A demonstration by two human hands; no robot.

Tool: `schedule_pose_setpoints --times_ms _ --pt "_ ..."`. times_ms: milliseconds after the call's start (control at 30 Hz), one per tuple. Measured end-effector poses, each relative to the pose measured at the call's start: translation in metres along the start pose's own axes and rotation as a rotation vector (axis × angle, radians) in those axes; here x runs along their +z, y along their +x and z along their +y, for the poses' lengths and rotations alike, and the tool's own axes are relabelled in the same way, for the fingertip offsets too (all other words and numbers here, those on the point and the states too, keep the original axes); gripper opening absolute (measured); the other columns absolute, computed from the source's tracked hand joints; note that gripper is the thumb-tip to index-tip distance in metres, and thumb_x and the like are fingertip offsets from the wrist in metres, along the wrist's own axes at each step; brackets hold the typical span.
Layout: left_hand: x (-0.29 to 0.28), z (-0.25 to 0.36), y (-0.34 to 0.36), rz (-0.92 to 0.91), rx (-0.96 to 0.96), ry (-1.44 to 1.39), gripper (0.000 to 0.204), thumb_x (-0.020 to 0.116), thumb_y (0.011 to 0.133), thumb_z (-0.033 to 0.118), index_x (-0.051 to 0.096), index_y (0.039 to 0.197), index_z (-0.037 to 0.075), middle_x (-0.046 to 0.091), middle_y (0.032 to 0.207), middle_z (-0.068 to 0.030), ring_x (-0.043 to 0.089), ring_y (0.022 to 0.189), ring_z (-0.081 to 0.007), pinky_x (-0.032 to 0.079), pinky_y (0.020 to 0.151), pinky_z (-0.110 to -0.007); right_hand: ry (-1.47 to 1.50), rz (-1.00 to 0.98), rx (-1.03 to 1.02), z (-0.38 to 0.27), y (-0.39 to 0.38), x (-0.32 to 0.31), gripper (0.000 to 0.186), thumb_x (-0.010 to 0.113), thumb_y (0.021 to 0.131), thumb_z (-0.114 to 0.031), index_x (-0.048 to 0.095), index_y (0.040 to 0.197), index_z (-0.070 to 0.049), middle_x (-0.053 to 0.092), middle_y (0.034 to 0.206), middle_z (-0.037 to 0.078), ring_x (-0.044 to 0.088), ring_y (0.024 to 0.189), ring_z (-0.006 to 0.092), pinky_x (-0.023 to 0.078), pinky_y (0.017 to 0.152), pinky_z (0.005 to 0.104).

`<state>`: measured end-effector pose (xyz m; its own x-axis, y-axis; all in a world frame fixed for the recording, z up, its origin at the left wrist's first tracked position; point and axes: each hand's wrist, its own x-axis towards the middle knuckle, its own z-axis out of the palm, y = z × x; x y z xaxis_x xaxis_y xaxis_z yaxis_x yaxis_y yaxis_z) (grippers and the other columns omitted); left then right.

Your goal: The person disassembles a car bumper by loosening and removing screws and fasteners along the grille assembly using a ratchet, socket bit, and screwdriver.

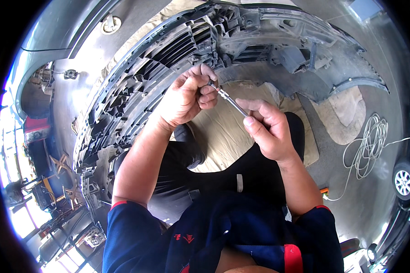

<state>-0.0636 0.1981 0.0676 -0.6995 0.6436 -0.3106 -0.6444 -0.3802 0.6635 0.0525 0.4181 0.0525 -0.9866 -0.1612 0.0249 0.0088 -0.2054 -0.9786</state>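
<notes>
My right hand (271, 132) grips the near end of a slim metal bit driver (233, 103) between thumb and fingers. Its handle end is hidden in the palm. The shaft slants up and left, with a shiny collar and a reddish band near the tip. At that tip my left hand (187, 93) is closed, thumb and forefinger pinching a small dark piece (211, 83) too small to name. Just beyond both hands, a dark car bumper (278, 68) with grille slats curves round, its ribbed inner side showing.
Under the bumper and my legs lies a beige cloth (228, 145). A coiled white cable (366, 145) is on the floor at right, near a car wheel (403, 182). At far left stands a car body panel (54, 41). A round white part (110, 24) sits near it.
</notes>
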Motion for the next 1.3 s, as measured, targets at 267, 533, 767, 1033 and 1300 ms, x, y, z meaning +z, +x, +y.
schedule_pose_setpoints --times_ms 267,533,767,1033,1300 --pt "0.002 -0.003 0.003 0.006 0.035 0.074 0.009 0.053 0.098 0.011 0.057 0.102 0.004 0.045 0.078 -0.0011 0.038 0.064 -0.0100 0.035 0.058 -0.024 0.061 0.016 0.035 -0.003 -0.004 -0.001 0.034 0.058 0.100 -0.005 0.061 0.134 -0.002 0.049 0.070 -0.007 0.039 0.063 0.0010 0.034 0.060 0.0208" --pt "0.005 -0.010 0.010 0.041 0.105 0.519 0.014 0.061 0.101 0.017 0.056 0.099 0.005 0.043 0.073 0.0004 0.039 0.063 -0.0099 0.035 0.058 -0.026 -0.192 0.063 -0.018 -0.001 -0.012 -0.008 0.033 0.060 0.098 -0.006 0.064 0.131 -0.003 0.052 0.069 -0.003 0.043 0.058 0.0038 0.037 0.054 0.0240" --pt "0.004 -0.005 0.017 0.028 -0.042 0.535 0.008 0.057 0.099 0.011 0.054 0.094 0.006 0.043 0.073 0.0002 0.037 0.061 -0.0095 0.033 0.056 -0.025 -0.657 0.056 -0.149 -0.016 -0.007 -0.021 0.035 0.067 0.091 -0.007 0.071 0.126 -0.010 0.071 0.090 0.013 0.063 0.063 0.0229 0.051 0.062 0.0311" --pt "-0.008 -0.022 0.035 0.111 -0.124 0.498 0.003 0.055 0.098 0.009 0.053 0.096 0.009 0.042 0.076 0.0009 0.037 0.061 -0.0083 0.032 0.056 -0.024 -0.919 0.064 -0.256 0.009 -0.005 -0.041 0.034 0.069 0.087 -0.008 0.072 0.121 -0.010 0.071 0.084 0.011 0.068 0.067 0.0257 0.054 0.059 0.0356" --pt "-0.005 -0.057 0.066 0.061 -0.060 0.206 0.005 0.053 0.102 0.013 0.055 0.099 0.011 0.041 0.081 0.0019 0.036 0.066 -0.0085 0.032 0.056 -0.024 -0.158 0.091 -0.033 0.038 -0.006 -0.073 0.028 0.063 0.095 -0.007 0.070 0.121 0.001 0.073 0.085 0.013 0.066 0.068 0.0136 0.053 0.067 0.0284"
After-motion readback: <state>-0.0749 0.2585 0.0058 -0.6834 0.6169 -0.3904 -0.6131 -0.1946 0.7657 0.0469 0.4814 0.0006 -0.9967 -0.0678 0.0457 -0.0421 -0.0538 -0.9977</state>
